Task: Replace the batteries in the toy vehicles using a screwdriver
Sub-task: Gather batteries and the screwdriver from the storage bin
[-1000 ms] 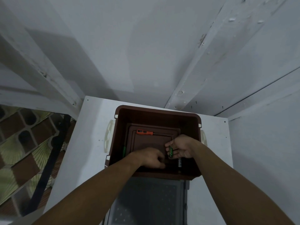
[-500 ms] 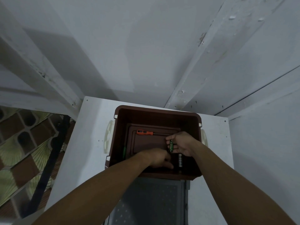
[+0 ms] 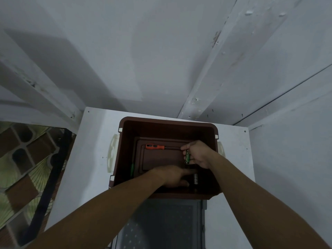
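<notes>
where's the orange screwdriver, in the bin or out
In the bin: the orange screwdriver lies flat, untouched by the left hand; the right hand holds a green battery.

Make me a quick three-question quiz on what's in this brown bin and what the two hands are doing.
1. Multiple choice: what does the right hand hold?
A) a green battery
B) a toy car
C) a spoon
2. True or false: the orange-handled screwdriver lies inside the brown bin.
3. Fill in: the loose battery on the floor of the brown bin lies closest to the ____ hand.

Key
1. A
2. True
3. Left: the left hand reaches in right beside it.
</notes>
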Demonstrator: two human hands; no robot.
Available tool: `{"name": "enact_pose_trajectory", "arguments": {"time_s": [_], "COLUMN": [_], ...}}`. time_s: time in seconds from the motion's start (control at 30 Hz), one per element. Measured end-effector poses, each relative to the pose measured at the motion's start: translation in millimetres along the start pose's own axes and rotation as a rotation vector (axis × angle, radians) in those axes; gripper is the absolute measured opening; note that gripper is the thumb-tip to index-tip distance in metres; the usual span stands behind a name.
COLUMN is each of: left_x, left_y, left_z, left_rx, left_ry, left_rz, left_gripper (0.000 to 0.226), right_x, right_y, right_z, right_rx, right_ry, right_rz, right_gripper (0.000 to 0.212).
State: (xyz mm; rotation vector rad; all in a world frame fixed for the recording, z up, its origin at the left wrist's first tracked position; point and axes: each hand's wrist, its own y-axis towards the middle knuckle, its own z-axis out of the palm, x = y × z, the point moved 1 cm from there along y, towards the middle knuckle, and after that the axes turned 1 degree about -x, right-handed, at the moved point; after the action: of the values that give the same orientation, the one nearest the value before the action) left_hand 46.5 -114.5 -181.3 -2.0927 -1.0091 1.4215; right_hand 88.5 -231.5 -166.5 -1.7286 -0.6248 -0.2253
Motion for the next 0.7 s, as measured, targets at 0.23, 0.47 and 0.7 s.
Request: {"name": "enact_pose_trajectory", "arguments": {"time_s": [0.23, 0.47, 0.7], "left_x": [2, -5, -6], "left_y": [2, 2, -1], "left_z": [1, -6, -9], "left_rx": [-0.037, -0.041, -0.052], "left_ry": [0.098, 0.393, 0.277], "left_rz": [-0.009, -0.007, -0.012], "left_gripper": [0.063, 0.068, 0.084], "right_x": [1, 1, 2], "right_y": [1, 2, 3], "right_z": [-2, 0, 0], "right_rx": [0.005, 0.003, 0.007], "right_ry": [0.005, 0.031, 0.116], "right_rz": [-0.005, 0.0, 0.001], "right_gripper": [0.033, 0.032, 0.03]}}
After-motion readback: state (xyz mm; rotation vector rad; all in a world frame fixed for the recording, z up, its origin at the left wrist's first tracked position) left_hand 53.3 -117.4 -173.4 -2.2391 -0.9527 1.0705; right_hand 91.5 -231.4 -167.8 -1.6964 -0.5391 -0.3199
